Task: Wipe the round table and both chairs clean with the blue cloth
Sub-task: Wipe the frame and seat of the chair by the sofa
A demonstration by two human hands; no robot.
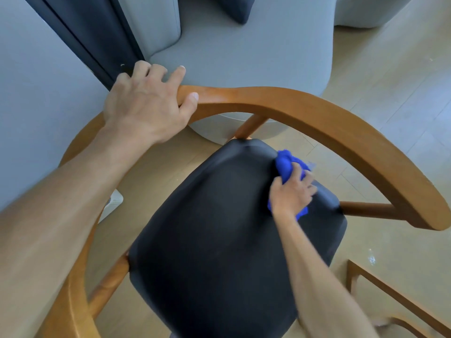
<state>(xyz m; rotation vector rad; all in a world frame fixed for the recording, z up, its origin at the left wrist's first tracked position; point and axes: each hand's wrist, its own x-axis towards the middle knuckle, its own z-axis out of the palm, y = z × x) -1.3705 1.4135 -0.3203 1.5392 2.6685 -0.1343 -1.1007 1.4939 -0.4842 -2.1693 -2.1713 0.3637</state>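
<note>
Chair-wiping step in hand, seat stage, by the look of it. Nearest: black padded seat [219, 240] of the wooden chair [317, 113], tilted across the middle of the view. On its far right corner, right hand [291, 193] pressed down on the blue cloth [284, 165], fingers curled over it; cloth bunched, showing past the fingertips toward the corner and again under the heel of the hand. Grip closed on the cloth, cloth flat against the seat edge. Farther off, left hand [146, 106] wrapped over the curved back rail [244, 96], thumb on the near face, fingers over the top; steadying grip, nothing else held. Behind the rail: grey upholstered sofa [244, 52] and a dark curtain [92, 32]; pale wood floor [390, 81] to the right. Wooden frame of a second piece [390, 296] at lower right, partly cut off. Round worktop not in view. Judged next: sweep across the rest of the seat toward the near edge, then rail and arms; needs firm pressure with the chair braced, cloth kept bunched under the palm. Share of task done: cannot tell.
</note>
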